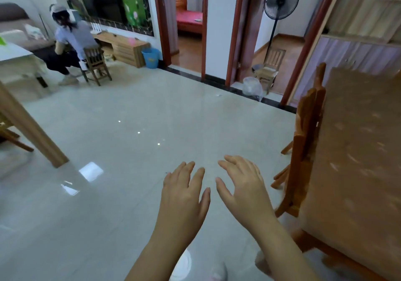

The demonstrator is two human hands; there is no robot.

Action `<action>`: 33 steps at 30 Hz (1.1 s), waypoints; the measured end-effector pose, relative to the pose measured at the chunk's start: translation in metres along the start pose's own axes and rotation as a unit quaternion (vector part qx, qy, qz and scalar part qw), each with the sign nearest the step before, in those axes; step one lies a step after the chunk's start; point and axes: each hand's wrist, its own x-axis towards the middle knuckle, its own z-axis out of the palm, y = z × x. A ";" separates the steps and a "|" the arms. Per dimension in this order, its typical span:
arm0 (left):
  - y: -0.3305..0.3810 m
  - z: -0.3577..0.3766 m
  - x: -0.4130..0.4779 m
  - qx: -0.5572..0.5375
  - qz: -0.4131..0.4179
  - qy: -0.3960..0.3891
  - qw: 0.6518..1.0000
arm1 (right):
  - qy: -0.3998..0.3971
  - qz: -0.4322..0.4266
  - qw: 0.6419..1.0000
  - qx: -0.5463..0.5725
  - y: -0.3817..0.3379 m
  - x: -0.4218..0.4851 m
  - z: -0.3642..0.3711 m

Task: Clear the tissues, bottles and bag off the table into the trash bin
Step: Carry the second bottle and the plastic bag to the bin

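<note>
Brown tabletop (358, 150) on the right | left hand (184, 191) and right hand (243, 185) over the floor (108, 139), fingers (196, 177) spread wide, holding nothing | risk: trash out of view may get missed

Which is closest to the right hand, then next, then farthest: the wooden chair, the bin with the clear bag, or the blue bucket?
Starting from the right hand:
1. wooden chair, just to the right, against the table.
2. bin lined with a clear bag, ahead across the floor, by the doorway.
3. blue bucket, far off to the left, beside the low wooden cabinet.
</note>
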 end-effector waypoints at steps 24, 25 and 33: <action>-0.030 0.255 0.365 -0.093 0.066 -0.040 0.993 | 0.048 0.106 0.989 -0.092 0.242 0.317 0.039; -0.036 0.268 0.386 -0.098 0.070 -0.044 0.992 | 0.049 0.108 0.988 -0.098 0.253 0.337 0.044; -0.071 0.356 0.559 -0.128 0.144 -0.055 0.980 | 0.096 0.131 0.980 -0.115 0.320 0.513 0.064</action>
